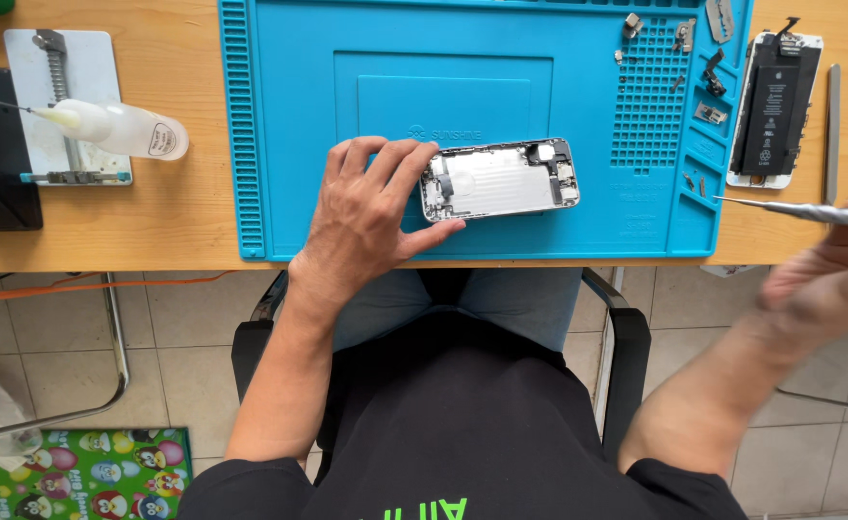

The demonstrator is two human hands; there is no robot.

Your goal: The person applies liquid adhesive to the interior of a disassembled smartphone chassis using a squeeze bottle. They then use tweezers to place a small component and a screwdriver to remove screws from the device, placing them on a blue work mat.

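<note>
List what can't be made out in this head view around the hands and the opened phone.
- Right hand: motion-blurred; its grip on the thin metal tool is unclear, and the tool's rear end runs off the right edge.
- Opened phone shell: left end covered by the left hand.
- Small parts on the blue mat: too small to identify.
- Mat's top edge: cut by the frame.

Under my left hand (371,217) the opened phone shell (499,180) shows bare, dull-shining metal. It lies on a matt blue rubbery mat (299,144) over pale smooth wood (97,217). My right hand (833,279) holds a slim metal tool (799,210).
</note>
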